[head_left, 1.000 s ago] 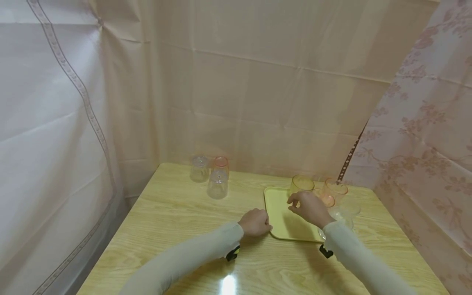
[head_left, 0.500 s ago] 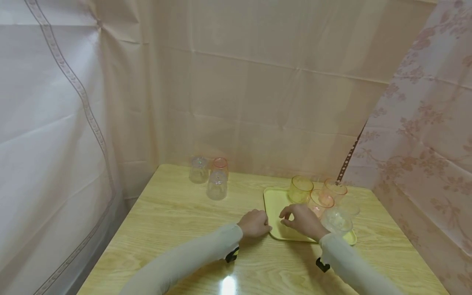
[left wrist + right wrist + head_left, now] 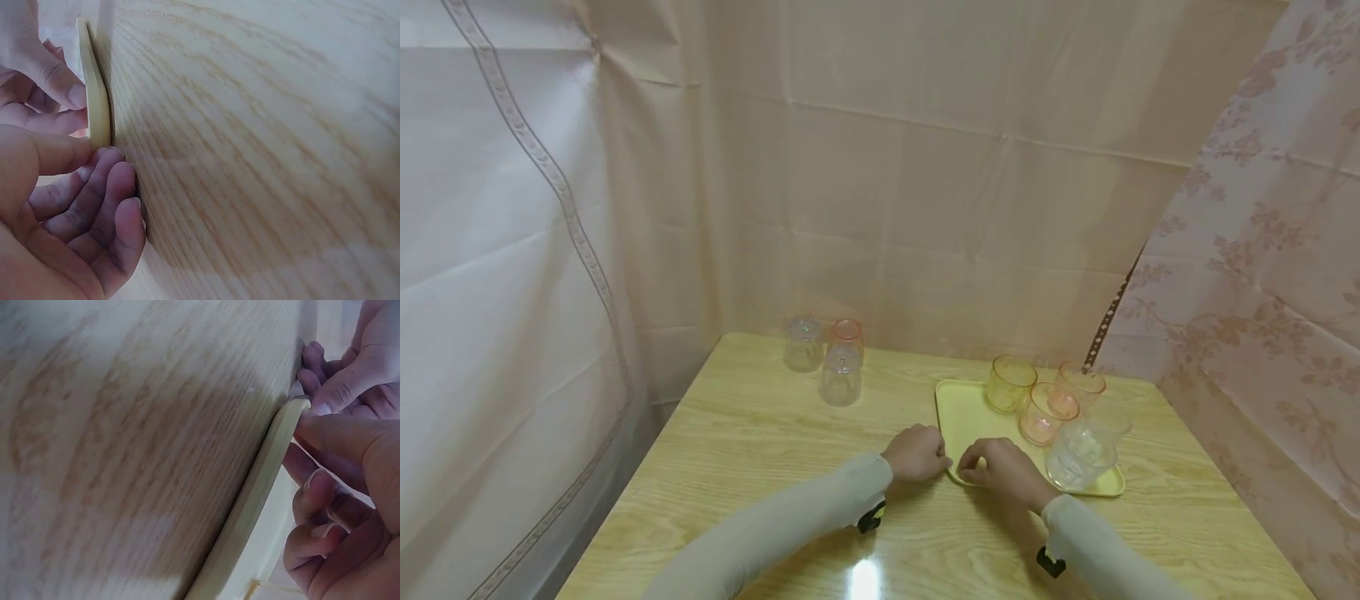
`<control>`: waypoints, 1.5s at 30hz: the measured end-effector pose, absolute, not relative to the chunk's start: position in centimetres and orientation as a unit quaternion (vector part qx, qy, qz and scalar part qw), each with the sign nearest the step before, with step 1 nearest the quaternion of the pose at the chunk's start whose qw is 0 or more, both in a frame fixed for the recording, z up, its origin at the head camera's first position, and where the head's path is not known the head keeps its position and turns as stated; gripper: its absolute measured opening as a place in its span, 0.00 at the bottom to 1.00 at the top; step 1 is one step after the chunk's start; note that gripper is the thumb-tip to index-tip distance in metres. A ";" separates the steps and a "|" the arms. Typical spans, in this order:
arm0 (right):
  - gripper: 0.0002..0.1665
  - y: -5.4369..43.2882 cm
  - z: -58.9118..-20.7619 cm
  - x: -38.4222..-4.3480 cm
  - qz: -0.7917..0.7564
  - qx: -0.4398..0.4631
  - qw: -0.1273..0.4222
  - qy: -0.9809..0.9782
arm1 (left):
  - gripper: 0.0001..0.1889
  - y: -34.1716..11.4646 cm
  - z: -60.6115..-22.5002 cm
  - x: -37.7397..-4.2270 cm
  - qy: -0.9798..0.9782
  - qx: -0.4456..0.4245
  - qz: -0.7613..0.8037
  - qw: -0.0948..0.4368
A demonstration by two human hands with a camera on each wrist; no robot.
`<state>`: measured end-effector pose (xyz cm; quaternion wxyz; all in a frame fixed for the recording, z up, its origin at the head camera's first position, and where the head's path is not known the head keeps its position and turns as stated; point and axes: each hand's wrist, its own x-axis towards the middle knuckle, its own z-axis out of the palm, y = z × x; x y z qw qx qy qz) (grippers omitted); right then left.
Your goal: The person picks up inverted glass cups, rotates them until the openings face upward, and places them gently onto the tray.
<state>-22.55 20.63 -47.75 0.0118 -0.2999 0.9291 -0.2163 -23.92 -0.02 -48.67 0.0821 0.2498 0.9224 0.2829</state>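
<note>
A pale yellow tray lies on the wooden table. My left hand pinches its front left corner, thumb on the rim and fingers curled below, as the left wrist view shows. My right hand is close beside it at the tray's front edge, fingers loosely bent; its thumb is right at the rim in the right wrist view. On the tray are a yellow cup, an orange-pink cup and a clear cup, their mouths upward.
An orange-rimmed cup stands behind the tray at the right, overlapping a clear one in view. At the back left, two clear cups and a pink cup stand upside down. Cloth curtains hang around the table.
My right hand has come from near the yellow cup toward me and to the left, down to the tray's front edge. The left hand has stayed at the corner.
</note>
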 end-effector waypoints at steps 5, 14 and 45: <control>0.03 20.5 -47.9 -22.2 -0.228 -0.299 0.010 0.926 | 0.26 0.0 -48.7 -23.9 0.924 0.249 0.281 0.081; 0.03 20.3 -47.3 -21.9 -0.236 -0.297 0.028 0.925 | 0.26 0.0 -48.9 -24.1 0.923 0.252 0.281 0.079; 0.07 19.6 -47.7 -21.5 -0.246 -0.290 0.011 0.925 | 0.06 -3.8 -46.8 -25.8 0.921 0.304 0.242 0.011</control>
